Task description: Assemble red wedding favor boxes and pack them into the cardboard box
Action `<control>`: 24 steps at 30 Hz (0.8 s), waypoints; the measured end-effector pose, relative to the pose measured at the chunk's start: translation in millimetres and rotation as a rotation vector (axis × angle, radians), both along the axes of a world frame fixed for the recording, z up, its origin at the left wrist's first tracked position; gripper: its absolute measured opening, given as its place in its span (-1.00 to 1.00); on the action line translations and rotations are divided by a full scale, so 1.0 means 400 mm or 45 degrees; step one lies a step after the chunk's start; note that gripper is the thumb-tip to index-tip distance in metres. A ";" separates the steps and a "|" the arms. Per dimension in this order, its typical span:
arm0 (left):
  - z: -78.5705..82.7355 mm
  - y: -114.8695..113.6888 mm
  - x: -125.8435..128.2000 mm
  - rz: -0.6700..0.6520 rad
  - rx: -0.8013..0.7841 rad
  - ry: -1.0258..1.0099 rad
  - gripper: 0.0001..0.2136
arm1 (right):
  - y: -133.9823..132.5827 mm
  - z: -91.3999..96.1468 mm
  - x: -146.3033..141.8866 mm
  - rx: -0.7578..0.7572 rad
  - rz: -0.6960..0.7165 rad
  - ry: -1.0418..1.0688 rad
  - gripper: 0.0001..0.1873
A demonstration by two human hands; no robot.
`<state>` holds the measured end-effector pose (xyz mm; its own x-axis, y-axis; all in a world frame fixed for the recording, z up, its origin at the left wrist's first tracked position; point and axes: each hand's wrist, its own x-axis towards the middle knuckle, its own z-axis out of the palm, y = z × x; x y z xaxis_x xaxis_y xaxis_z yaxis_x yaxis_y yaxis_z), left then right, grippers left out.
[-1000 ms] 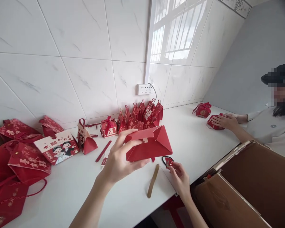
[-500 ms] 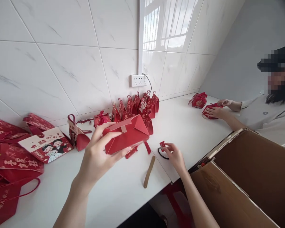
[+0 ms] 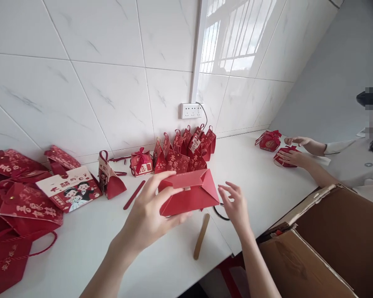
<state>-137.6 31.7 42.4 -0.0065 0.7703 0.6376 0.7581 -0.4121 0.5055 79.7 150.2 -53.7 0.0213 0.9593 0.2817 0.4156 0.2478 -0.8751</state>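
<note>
One red box (image 3: 188, 199), raised over the table (image 3: 161, 265), pinched in the left hand (image 3: 152, 207); right hand (image 3: 238, 209) beside it, between three and four o'clock, fingers spread; one bow-tied box (image 3: 146, 169), its ten o'clock.

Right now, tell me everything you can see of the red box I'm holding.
The red box looks like smooth folded card, its right end creased into a triangle, a small pale patch showing. Your left hand grips it, tilted, above the white table, thumb underneath. Your right hand is near that end; contact is unclear.
</note>
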 end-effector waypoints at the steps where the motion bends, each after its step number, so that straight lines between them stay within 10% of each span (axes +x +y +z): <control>1: 0.000 0.002 0.002 -0.022 -0.022 0.040 -0.72 | -0.017 0.041 0.003 0.050 0.094 0.075 -0.57; 7: 0.005 0.010 0.013 -0.139 -0.017 0.289 -0.73 | -0.077 0.208 -0.017 0.121 0.753 0.266 -0.50; 24: -0.006 0.018 0.009 -0.407 -0.319 0.379 -0.74 | -0.095 0.212 0.001 -0.009 0.887 -0.161 -0.75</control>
<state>-134.0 38.8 39.9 0.4092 0.8335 0.3712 0.7400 -0.5412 0.3993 80.1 112.1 31.1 -0.6308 0.7394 0.2353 0.2609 0.4877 -0.8331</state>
